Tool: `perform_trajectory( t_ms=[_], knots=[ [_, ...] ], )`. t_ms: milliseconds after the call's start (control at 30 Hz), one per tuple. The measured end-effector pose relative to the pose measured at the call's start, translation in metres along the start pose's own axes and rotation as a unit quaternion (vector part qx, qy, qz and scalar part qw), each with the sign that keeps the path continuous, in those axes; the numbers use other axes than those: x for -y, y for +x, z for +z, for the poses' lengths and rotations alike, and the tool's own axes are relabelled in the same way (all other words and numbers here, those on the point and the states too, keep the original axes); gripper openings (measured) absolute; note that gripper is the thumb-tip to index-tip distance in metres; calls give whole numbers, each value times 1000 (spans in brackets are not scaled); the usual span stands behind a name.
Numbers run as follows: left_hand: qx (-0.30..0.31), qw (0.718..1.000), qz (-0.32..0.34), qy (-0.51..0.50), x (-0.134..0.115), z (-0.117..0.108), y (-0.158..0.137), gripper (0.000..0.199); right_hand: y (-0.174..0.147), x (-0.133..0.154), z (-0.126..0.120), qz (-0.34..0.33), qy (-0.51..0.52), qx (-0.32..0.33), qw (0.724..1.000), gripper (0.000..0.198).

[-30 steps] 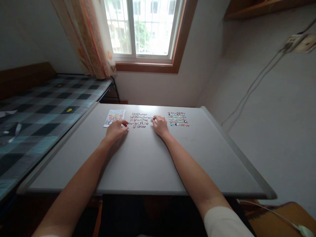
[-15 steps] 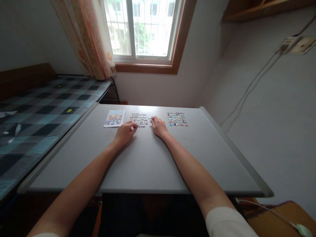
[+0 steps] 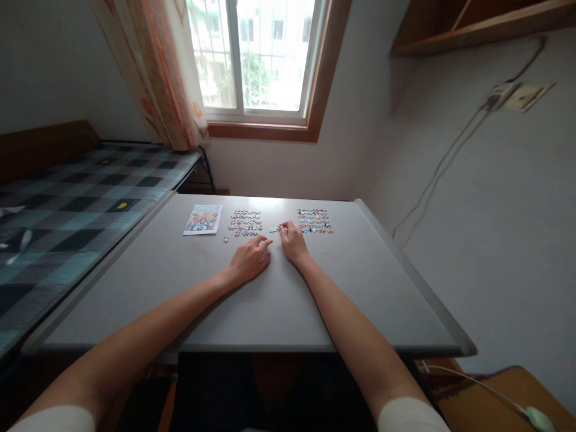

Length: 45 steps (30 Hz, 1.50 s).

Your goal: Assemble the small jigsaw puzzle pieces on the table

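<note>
Jigsaw pieces lie in rows on the grey-white table (image 3: 297, 306), one group of puzzle pieces (image 3: 246, 221) left of centre and another group (image 3: 315, 221) to the right. Between the groups, my right hand (image 3: 293, 241) pinches a small puzzle piece (image 3: 279, 228), beside a light-blue piece (image 3: 272, 230) on the tabletop. My left hand (image 3: 251, 258) rests just in front of the left group, its fingers loosely apart and pointing right, with nothing visible in them. One loose piece (image 3: 225, 239) sits alone at the lower left. A colourful picture sheet (image 3: 203, 219) lies beside the left group.
A bed with a checked cover (image 3: 90, 198) stands along the left. Behind the table are a window (image 3: 270, 60) and an orange-patterned curtain (image 3: 164, 78). Cables hang from a wall socket (image 3: 522, 96) at right. A wooden stool (image 3: 508, 390) stands at the lower right.
My left hand has moved right, away from the left group's near edge, and its fingers have opened. A loose piece now shows at the lower left. The view has shifted slightly.
</note>
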State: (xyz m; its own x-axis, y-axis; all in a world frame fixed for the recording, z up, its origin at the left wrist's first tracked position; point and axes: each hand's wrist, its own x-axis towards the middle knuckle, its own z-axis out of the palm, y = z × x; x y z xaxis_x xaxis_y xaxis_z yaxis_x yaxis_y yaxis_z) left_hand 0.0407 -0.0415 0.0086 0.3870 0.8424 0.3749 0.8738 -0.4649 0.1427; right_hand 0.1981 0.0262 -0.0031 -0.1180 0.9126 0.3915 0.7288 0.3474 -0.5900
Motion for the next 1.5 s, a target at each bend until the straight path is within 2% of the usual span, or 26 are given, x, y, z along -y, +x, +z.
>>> perform_trajectory(
  t_ms=[100, 233, 433, 533, 833, 1100, 1500],
  knots=[
    [24, 999, -27, 32, -13, 3, 6, 35, 1, -3, 2, -5, -13, -4, 1000, 19],
    [21, 995, -63, 74, -21, 3, 10, 42, 1, -4, 1, -1, 11, 1, 1000, 17],
    [50, 993, -79, 76, -21, 0, 7, 45, 4, -10, 1, 11, 190, -33, 981, 19],
    [66, 992, -81, 69, -19, -1, 8, 45, 5, -12, 1, 28, 225, -44, 973, 19],
    [78, 990, -107, 58, -11, -7, 7, 43, 1, -5, -5, 25, 123, -17, 992, 19],
    [78, 992, -89, 36, -4, -7, 4, 42, 1, -5, -4, 26, 79, -1, 997, 17],
    [85, 991, -96, 27, -8, -10, 6, 42, 4, -3, -1, 18, 25, 44, 999, 20]
  ],
)
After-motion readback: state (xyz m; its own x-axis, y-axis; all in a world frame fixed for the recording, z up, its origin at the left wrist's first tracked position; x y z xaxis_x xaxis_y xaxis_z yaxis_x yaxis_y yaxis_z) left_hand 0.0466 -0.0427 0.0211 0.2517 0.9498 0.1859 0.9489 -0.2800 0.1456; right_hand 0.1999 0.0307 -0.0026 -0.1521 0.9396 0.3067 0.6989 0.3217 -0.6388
